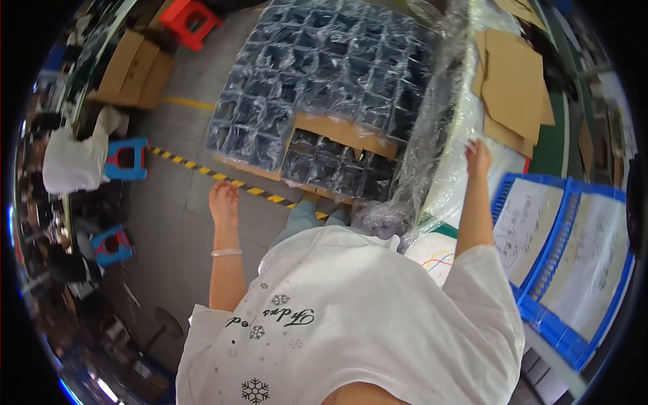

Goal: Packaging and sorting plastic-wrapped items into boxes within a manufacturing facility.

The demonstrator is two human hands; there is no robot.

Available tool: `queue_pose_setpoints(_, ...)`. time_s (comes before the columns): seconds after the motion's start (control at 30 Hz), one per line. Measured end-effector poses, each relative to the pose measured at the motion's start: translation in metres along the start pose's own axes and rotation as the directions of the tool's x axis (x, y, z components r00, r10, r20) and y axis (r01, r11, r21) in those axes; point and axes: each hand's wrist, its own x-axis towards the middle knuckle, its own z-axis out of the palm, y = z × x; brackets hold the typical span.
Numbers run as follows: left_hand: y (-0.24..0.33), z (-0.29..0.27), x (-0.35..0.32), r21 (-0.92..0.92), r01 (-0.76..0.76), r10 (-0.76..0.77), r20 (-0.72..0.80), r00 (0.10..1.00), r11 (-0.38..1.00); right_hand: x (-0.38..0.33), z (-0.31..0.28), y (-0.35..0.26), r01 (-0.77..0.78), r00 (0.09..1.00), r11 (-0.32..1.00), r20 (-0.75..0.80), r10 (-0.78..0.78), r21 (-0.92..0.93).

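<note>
Right hand [478,156] raised and stretched forward, fingers touching the clear plastic wrap [439,135] that hangs down beside the pallet stack; cannot tell whether the grip is closed on the wrap or only resting against it. Left hand [224,201] held out low over the grey floor [182,223], palm down, fingers loosely spread, grip released and holding nothing; a pale bracelet [227,253] on that wrist. Wrap running from the top edge down to a crumpled bundle near the knees, just right of the stack. Stack of dark bagged parts [317,74] in rows straight ahead, with cardboard sheets [341,133] between the layers and the lower layer partly exposed. Yellow-black tape [216,174] on the floor under the left hand, in front of the stack. Flat cardboard pieces [513,88] lying beyond the right hand. Blue crates [563,270] with white papers inside at the right, near the right elbow. At the left, well apart, a seated person in white [74,158], blue stools [127,158], a red stool [190,21] and a carton [135,67].
</note>
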Motion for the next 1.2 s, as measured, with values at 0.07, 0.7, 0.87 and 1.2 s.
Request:
queue_pose_setpoints(0.07, -0.029, -0.039, -0.002, -0.014, 0.062, -0.063, -0.060, 0.996, 0.998, -0.053, 0.025, 0.034, 0.029, 0.998, 0.980, 0.068, -0.016, -0.194)
queue_pose_setpoints(0.7, -0.110, -0.030, 0.002, 0.686, 0.185, -0.359, 0.117, 0.926, 0.703, -0.196, -0.002, 0.182, 0.119, 0.573, 0.395, 0.388, 0.722, -0.911)
queue_pose_setpoints(0.87, -0.107, -0.020, 0.001, 0.692, 0.124, -0.333, 0.177, 0.926, 0.711, -0.199, 0.004, 0.187, 0.016, 0.638, 0.465, 0.367, 0.677, -0.885)
queue_pose_setpoints(1.2, -0.116, -0.035, -0.001, 0.481, 0.286, -0.350, 0.046, 0.936, 0.829, -0.188, -0.014, 0.191, 0.114, 0.624, 0.414, 0.389, 0.678, -0.903)
